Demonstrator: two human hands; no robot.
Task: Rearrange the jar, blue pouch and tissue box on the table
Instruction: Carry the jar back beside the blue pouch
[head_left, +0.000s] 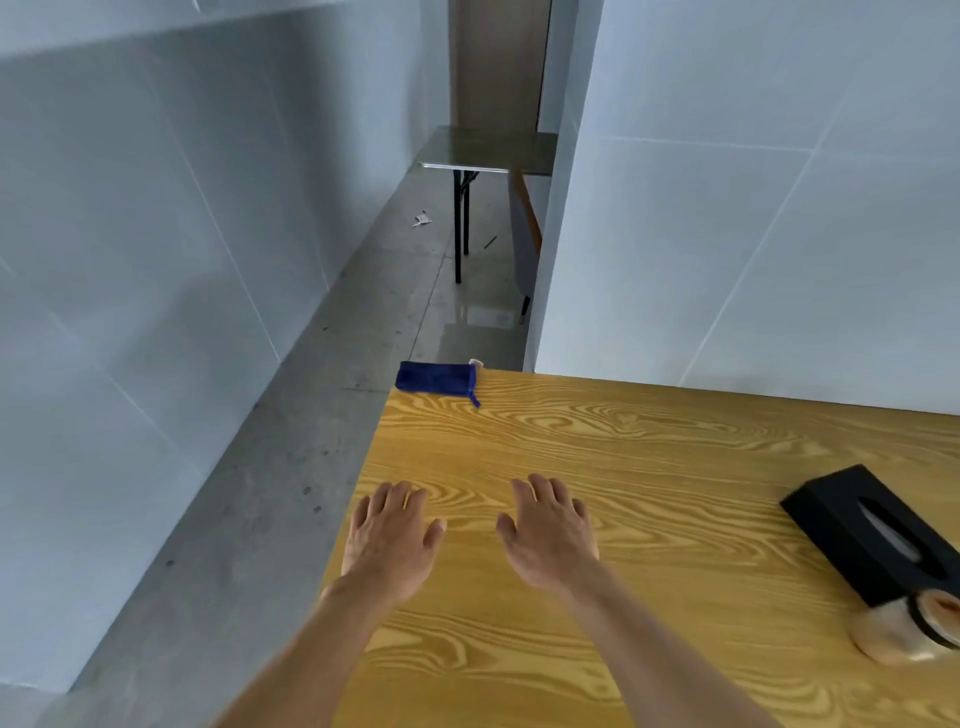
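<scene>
Hands hover palm down over the yellow wood-grain bench (649, 467) in the head view, side by side near its left edge. The left hand (392, 540) has its fingers spread and released, grasping nothing; the right hand (545, 535) is likewise flat and empty, fingers loosely apart. Whether the palms touch the wood, I cannot tell. The blue pouch (434, 378) lies flat at the far left corner of the bench, well apart from both hands, its drawstring end toward the right. The black tissue box (872, 535) sits near the right edge, angled, its slot facing up. The jar (904, 631) lies on its side just beside the near end of the box, seemingly touching it, partly cut off by the frame. Grey floor (260, 519) runs along the left of the bench.
</scene>
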